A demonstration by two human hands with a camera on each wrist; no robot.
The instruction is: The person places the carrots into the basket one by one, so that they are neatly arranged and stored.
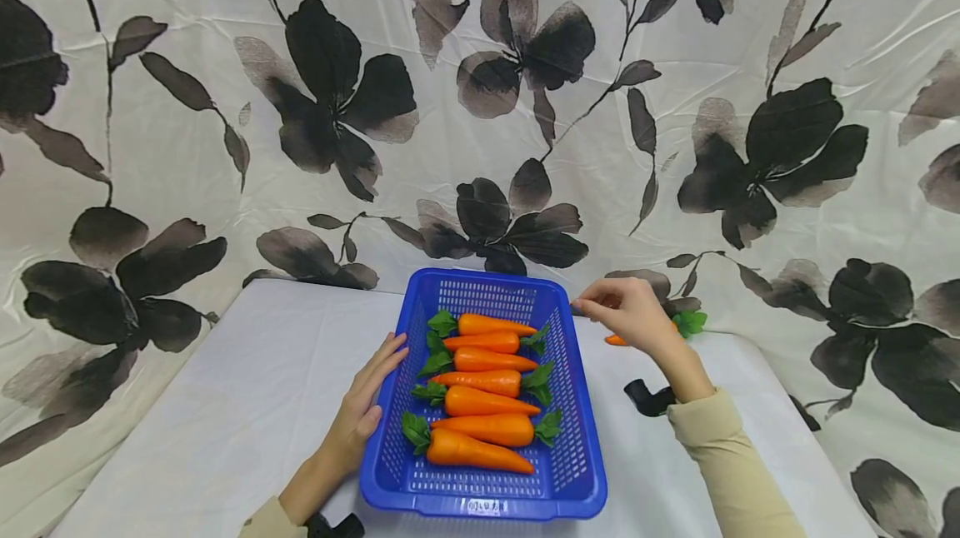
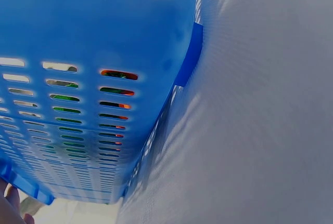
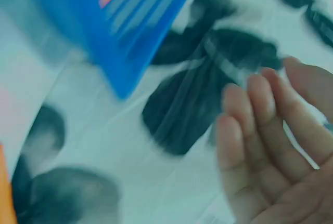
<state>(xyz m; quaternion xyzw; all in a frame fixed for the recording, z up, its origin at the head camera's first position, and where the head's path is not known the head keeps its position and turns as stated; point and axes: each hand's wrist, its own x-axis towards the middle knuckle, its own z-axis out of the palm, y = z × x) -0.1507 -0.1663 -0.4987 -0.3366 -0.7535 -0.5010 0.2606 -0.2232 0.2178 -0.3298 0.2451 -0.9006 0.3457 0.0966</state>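
Observation:
A blue plastic basket [image 1: 420, 505] stands on the white-covered table, with several orange carrots [image 1: 480, 427] with green leafy tops lying crosswise in a column inside. My left hand [image 1: 360, 409] rests its extended fingers on the basket's left rim; in the left wrist view its fingertips [image 2: 12, 198] show by the rim. Just right of the basket's far right corner, my right hand [image 1: 628, 313] is raised with loosely bent fingers. The right wrist view shows its palm and fingers [image 3: 260, 104] holding nothing. Behind that hand lies another carrot [image 1: 615, 340], mostly hidden, its leaves [image 1: 690, 322] showing.
The white tablecloth [image 1: 202, 405] spreads on both sides of the basket. A pale curtain with dark flowers [image 1: 487, 221] hangs right behind the table. Black camera straps [image 1: 649, 399] sit at the wrists.

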